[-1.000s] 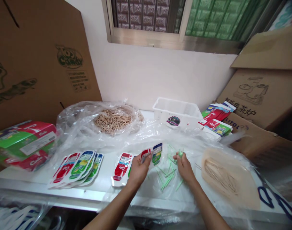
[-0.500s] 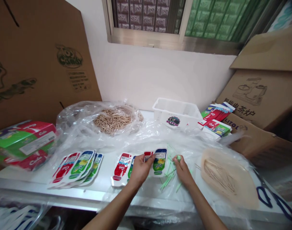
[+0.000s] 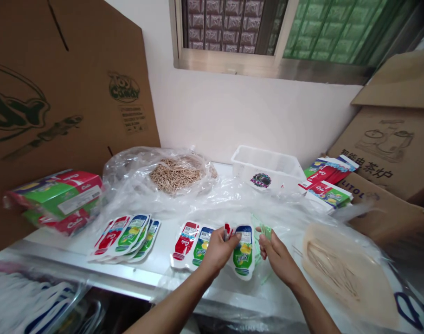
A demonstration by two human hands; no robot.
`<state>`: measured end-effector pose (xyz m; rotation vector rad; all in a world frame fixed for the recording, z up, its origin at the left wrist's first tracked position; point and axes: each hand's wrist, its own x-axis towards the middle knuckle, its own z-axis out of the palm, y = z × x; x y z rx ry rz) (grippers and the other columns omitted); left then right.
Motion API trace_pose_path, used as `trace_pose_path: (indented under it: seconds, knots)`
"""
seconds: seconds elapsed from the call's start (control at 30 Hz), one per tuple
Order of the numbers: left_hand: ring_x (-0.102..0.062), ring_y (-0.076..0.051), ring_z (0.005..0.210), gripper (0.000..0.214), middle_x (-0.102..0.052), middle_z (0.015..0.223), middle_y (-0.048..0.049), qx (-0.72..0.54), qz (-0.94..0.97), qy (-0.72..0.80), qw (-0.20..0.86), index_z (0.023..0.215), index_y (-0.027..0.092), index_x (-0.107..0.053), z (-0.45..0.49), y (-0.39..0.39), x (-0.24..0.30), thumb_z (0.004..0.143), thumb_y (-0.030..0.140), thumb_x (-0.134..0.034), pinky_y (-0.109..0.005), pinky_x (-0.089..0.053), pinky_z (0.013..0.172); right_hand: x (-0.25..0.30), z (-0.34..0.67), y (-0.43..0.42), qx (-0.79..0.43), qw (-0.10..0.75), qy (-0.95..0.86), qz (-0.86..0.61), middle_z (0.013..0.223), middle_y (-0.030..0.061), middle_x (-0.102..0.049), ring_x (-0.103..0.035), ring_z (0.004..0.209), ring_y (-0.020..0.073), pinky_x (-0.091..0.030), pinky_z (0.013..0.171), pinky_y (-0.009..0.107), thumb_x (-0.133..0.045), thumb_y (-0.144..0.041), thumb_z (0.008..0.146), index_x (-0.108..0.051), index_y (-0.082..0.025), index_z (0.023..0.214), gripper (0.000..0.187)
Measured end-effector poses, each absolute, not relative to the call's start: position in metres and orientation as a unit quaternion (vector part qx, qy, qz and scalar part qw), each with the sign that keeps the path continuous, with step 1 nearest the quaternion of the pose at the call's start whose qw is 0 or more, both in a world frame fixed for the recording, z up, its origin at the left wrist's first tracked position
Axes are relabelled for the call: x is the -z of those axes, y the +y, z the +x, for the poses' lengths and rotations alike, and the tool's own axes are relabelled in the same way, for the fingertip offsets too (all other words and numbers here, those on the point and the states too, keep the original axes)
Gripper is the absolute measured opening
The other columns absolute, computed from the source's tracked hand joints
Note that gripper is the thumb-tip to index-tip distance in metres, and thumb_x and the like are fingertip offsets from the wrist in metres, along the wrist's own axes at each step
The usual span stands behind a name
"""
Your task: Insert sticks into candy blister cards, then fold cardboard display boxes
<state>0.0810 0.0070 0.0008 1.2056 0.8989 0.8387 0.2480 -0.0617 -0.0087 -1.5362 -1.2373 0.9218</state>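
Observation:
My left hand (image 3: 217, 250) pinches a small stack of bottle-shaped printed packets, the front one green and blue (image 3: 243, 253), with a red one behind it. My right hand (image 3: 276, 253) is closed on a thin green stick (image 3: 266, 230), held close to the packet's top edge. More green sticks (image 3: 257, 253) lie on clear plastic under my hands. Two loose packets (image 3: 193, 245), one red and one green, lie flat just left of my left hand.
A fan of packets (image 3: 128, 236) lies at the left. A clear bag of brown sticks (image 3: 177, 174) sits behind. A white plastic tray (image 3: 267, 169), stacked packets (image 3: 328, 183), a wrapped packet bundle (image 3: 57, 202), a tan bag (image 3: 344, 271) and cardboard boxes (image 3: 382, 153) surround the table.
My left hand has drawn the packets toward me and turned the green one to face up. My right hand lifted off the green sticks and came up beside the packet. The view shifted left.

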Motion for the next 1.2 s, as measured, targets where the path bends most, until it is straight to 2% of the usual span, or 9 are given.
trace_pose_path:
  seconds: [0.07,0.13,0.33,0.43,0.63,1.03,1.13,1.2]
  knots:
    - [-0.054,-0.015,0.058,0.034,-0.059,0.060,-0.0012,-0.341,0.512,0.388,0.687,0.067,0.014,-0.061,0.081,0.004,-0.004,0.066,0.047,-0.067,-0.026,-0.043,0.059,0.002,0.242,-0.065,-0.378,0.453,-0.515,-0.622,0.069,-0.0032,-0.045,-0.050,0.063,0.0151,-0.044,0.061,0.028,-0.034,-0.053,0.091,-0.044,-0.022,0.104,0.035]
    - [-0.053,-0.014,0.057,0.035,-0.059,0.061,-0.0015,-0.322,0.510,0.386,0.698,0.066,0.013,-0.062,0.079,0.001,-0.009,0.066,0.047,-0.067,-0.025,-0.042,0.058,-0.007,0.238,-0.068,-0.362,0.420,-0.545,-0.629,0.070,-0.0027,-0.048,-0.051,0.066,0.0148,-0.043,0.064,0.028,-0.032,-0.051,0.093,-0.045,-0.023,0.094,0.031]
    - [-0.043,-0.009,0.050,0.027,-0.054,0.056,0.0024,-0.339,0.538,0.381,0.671,0.062,0.013,-0.059,0.072,0.000,-0.016,0.062,0.037,-0.072,-0.022,-0.035,0.053,-0.036,0.236,-0.079,-0.257,0.301,-0.641,-0.658,0.077,-0.0010,-0.054,-0.053,0.071,0.0169,-0.038,0.067,0.030,-0.029,-0.045,0.096,-0.040,-0.024,0.085,0.026]
    - [-0.044,-0.010,0.053,0.022,-0.052,0.057,0.0030,-0.341,0.589,0.385,0.624,0.064,0.014,-0.057,0.069,0.001,-0.018,0.068,0.034,-0.067,-0.022,-0.034,0.054,-0.051,0.238,-0.083,-0.252,0.248,-0.663,-0.660,0.079,0.0001,-0.056,-0.054,0.072,0.0180,-0.037,0.067,0.031,-0.028,-0.045,0.096,-0.040,-0.024,0.085,0.027]
    - [-0.052,-0.015,0.070,0.012,-0.057,0.074,-0.0002,-0.327,0.748,0.377,0.437,0.071,0.017,-0.061,0.064,-0.002,-0.030,0.076,0.028,-0.061,-0.025,-0.037,0.066,-0.070,0.240,-0.084,-0.268,0.177,-0.690,-0.649,0.081,0.0010,-0.060,-0.057,0.074,0.0187,-0.038,0.068,0.030,-0.028,-0.043,0.096,-0.043,-0.024,0.087,0.026]
    - [-0.053,-0.016,0.071,0.013,-0.056,0.073,-0.0007,-0.319,0.768,0.384,0.401,0.072,0.017,-0.058,0.059,-0.004,-0.033,0.079,0.028,-0.061,-0.025,-0.037,0.066,-0.074,0.236,-0.082,-0.252,0.129,-0.691,-0.665,0.080,0.0027,-0.061,-0.057,0.074,0.0188,-0.036,0.066,0.029,-0.027,-0.041,0.096,-0.043,-0.023,0.086,0.026]
    - [-0.054,-0.016,0.075,0.003,-0.057,0.078,-0.0021,-0.330,0.793,0.353,0.370,0.080,0.018,-0.060,0.057,-0.004,-0.025,0.080,0.019,-0.056,-0.025,-0.038,0.067,-0.074,0.236,-0.080,-0.244,0.099,-0.703,-0.660,0.083,0.0051,-0.063,-0.059,0.077,0.0204,-0.035,0.065,0.029,-0.028,-0.037,0.096,-0.045,-0.022,0.087,0.024]
    - [-0.054,-0.016,0.078,0.018,-0.056,0.082,-0.0029,-0.338,0.823,0.319,0.327,0.088,0.018,-0.059,0.055,-0.003,-0.018,0.076,0.007,-0.052,-0.025,-0.039,0.068,-0.076,0.237,-0.078,-0.239,0.070,-0.712,-0.656,0.085,0.0074,-0.065,-0.061,0.080,0.0224,-0.034,0.064,0.029,-0.029,-0.035,0.095,-0.046,-0.021,0.089,0.023]
